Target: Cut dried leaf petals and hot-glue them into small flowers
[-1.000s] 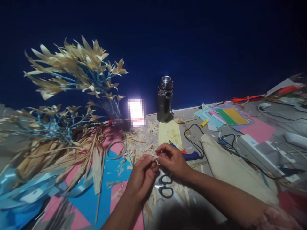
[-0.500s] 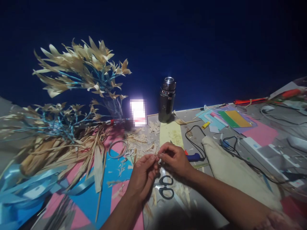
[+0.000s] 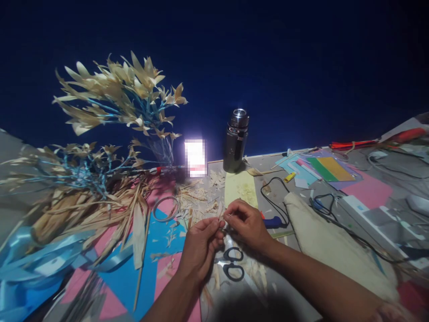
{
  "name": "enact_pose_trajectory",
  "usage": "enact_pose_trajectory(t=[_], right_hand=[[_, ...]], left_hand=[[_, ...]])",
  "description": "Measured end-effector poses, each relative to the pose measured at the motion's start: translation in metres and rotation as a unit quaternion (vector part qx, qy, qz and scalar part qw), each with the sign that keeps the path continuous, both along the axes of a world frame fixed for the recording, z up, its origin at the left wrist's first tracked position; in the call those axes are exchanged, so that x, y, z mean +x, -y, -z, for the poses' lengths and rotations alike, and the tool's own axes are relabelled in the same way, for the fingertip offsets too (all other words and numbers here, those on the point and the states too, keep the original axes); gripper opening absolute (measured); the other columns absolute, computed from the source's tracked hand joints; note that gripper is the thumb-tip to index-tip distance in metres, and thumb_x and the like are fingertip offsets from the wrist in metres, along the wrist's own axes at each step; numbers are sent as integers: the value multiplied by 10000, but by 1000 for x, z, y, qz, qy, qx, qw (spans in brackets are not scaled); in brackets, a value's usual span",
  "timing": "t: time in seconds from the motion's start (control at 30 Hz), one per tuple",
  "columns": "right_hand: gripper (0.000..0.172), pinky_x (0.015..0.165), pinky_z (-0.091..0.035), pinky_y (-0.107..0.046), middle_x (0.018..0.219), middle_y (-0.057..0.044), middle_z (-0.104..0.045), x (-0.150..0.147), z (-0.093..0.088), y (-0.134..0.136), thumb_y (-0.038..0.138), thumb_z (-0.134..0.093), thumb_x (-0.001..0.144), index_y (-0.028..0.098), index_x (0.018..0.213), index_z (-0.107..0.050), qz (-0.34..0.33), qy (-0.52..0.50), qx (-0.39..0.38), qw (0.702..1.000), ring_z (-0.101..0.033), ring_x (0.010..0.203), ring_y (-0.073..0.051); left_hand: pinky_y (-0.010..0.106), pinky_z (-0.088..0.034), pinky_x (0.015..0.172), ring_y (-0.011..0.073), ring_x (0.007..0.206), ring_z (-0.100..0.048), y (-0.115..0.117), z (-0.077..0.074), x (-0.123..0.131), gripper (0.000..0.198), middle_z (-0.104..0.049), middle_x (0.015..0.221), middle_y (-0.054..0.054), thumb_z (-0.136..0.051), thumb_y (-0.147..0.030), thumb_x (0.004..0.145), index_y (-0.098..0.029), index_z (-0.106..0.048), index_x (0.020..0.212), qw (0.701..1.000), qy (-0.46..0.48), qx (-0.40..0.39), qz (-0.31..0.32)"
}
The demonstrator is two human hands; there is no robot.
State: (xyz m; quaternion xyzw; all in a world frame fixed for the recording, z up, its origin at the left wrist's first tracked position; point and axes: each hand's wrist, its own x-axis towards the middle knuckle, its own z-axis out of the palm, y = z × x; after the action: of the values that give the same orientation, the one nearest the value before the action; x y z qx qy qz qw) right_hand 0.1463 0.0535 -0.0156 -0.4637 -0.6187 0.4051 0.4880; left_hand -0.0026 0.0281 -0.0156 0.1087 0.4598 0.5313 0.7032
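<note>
My left hand [image 3: 202, 241] and my right hand [image 3: 246, 222] meet above the middle of the table, each closed in a pinch. Between their fingertips is a small pale piece of dried husk [image 3: 220, 211], mostly hidden by the fingers. Just below the hands lie scissors with black handles [image 3: 233, 263], among pale husk scraps [image 3: 216, 273]. Beside my right hand a blue handle [image 3: 273, 222] shows, partly covered by the hand. More husk shavings [image 3: 197, 199] are scattered beyond my left hand, near a roll of tape [image 3: 166, 209].
Dried-husk flowers on blue stems [image 3: 134, 85] rise at left, above a husk heap [image 3: 134, 197] and blue ribbon [image 3: 23, 264]. A dark thermos [image 3: 235, 143] stands at the back. To the right are a beige cloth [image 3: 315, 237], a power strip [image 3: 365, 219], cables and coloured sheets [image 3: 330, 169].
The scene has shifted slightly rightward in view. My hands stay pinched together; a bit more of the pale piece shows above the fingertips.
</note>
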Motion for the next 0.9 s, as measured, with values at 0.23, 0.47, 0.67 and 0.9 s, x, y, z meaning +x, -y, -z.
enact_pose_trajectory(t=[0.23,0.47,0.67,0.9], right_hand=[[80,581,-391,-246,749,9,-602,0,1,2,187,-651,837,202,761,-667,-7,36,46,998,-527,630,-128],[100,578,-413,-243,762,3,-618,1,6,0,176,-645,875,203,780,-664,8,68,75,995,-548,636,-134],[154,695,-442,-311,857,-60,-688,6,5,6,159,-556,966,209,905,-688,26,257,313,914,-615,777,-194],[159,739,-415,-354,938,-78,-723,2,0,15,214,-530,1003,216,1012,-688,2,399,312,862,-609,825,-226]], left_hand=[[146,-506,417,73,462,-599,-1,-3,1,67,-706,667,52,-810,-60,751,-55,-748,726,1000,-17,-17,6],[146,-514,433,73,490,-613,0,0,0,65,-718,713,57,-761,-54,825,-73,-721,777,999,6,-38,0],[184,-566,518,111,588,-656,2,0,-1,144,-692,698,39,-803,-107,810,-116,-679,736,999,45,-15,-13],[209,-609,740,131,765,-697,6,-2,1,266,-735,790,45,-953,-190,629,-131,-709,715,997,55,44,-29]])
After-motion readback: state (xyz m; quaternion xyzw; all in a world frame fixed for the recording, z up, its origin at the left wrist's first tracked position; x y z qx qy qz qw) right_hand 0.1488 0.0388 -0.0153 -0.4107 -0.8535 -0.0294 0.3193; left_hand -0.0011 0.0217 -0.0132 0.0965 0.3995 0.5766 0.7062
